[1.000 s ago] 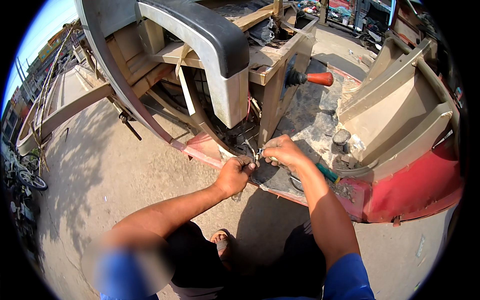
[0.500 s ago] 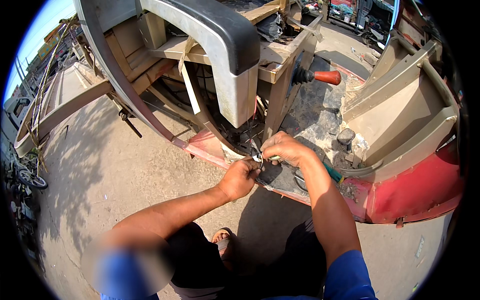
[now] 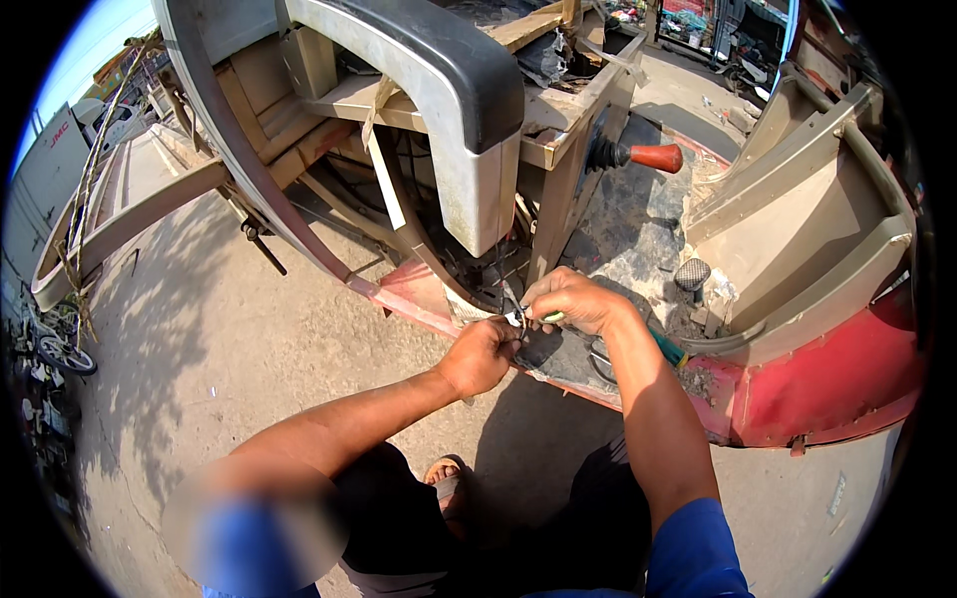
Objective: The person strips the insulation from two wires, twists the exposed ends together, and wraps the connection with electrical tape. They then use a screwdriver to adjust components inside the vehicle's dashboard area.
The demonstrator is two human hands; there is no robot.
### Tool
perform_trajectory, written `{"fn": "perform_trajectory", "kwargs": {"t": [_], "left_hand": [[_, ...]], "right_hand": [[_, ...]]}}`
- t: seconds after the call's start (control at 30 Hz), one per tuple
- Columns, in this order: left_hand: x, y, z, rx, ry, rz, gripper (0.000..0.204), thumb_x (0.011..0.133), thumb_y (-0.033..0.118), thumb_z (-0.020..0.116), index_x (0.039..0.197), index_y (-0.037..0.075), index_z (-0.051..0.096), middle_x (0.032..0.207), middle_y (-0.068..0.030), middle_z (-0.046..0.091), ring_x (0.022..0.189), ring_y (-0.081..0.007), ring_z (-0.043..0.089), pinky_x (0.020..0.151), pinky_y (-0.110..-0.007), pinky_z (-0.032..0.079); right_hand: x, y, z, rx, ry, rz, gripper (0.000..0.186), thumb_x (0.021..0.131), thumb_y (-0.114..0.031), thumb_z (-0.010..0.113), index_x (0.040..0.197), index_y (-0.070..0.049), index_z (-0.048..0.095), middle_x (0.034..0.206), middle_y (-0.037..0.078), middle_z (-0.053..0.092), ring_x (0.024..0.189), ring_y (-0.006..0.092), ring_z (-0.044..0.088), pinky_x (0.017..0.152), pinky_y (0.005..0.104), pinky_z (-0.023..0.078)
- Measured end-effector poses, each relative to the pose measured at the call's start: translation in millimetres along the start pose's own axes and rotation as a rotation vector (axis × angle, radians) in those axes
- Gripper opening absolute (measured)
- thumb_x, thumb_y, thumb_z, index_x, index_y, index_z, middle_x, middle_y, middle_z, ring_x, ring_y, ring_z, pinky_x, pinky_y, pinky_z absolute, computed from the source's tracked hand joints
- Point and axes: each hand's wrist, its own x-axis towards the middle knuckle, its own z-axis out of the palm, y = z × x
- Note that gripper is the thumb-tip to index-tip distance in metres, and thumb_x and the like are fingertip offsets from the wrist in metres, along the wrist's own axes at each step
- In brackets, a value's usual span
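Observation:
My left hand (image 3: 482,353) is closed, pinching thin dark wires and a small white piece (image 3: 512,319) at the lower edge of the stripped vehicle body. My right hand (image 3: 575,304) is curled just above and to the right, fingers closed on a small tool with a pale green handle (image 3: 553,317), its tip at the wires. A teal-handled tool (image 3: 670,347) lies on the dusty floor panel (image 3: 638,259) to the right of my hands. Above them is a grey column with a black top (image 3: 476,189).
A gear lever with red knob (image 3: 655,157), a round pedal (image 3: 692,275), beige framing (image 3: 797,239) and red panel (image 3: 817,384) are right. Curved rails (image 3: 135,204) and bicycles (image 3: 65,355) are left. A sandalled foot (image 3: 444,478) stands on the concrete below.
Both hands stay together at the wires, shifted very slightly rightward in view, as is the vehicle. My right fingers have turned a little around the tool.

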Motion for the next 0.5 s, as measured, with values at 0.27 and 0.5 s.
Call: {"fn": "perform_trajectory", "kwargs": {"t": [0.27, 0.5], "left_hand": [[2, 1, 2, -0.064, 0.138, -0.102, 0.025, 0.082, 0.000, 0.061, 0.107, -0.005, 0.062, 0.078, -0.0216, 0.065, 0.075, -0.0281, 0.066, 0.071, -0.037, 0.050], [4, -4, 5, -0.086, 0.116, -0.111, 0.031, 0.084, -0.003, 0.059, 0.115, -0.005, 0.059, 0.075, -0.0082, 0.062, 0.071, -0.0144, 0.056, 0.065, -0.031, 0.047]], "right_hand": [[-2, -2, 4, 0.006, 0.064, -0.035, 0.019, 0.075, -0.011, 0.066, 0.085, 0.005, 0.069, 0.069, 0.007, 0.065, 0.062, 0.0132, 0.059, 0.053, 0.0255, 0.044], [-7, -7, 6, -0.118, 0.130, -0.034, 0.015, 0.075, -0.010, 0.066, 0.082, 0.003, 0.069, 0.068, 0.006, 0.064, 0.062, 0.0122, 0.058, 0.051, 0.0253, 0.044]]}}
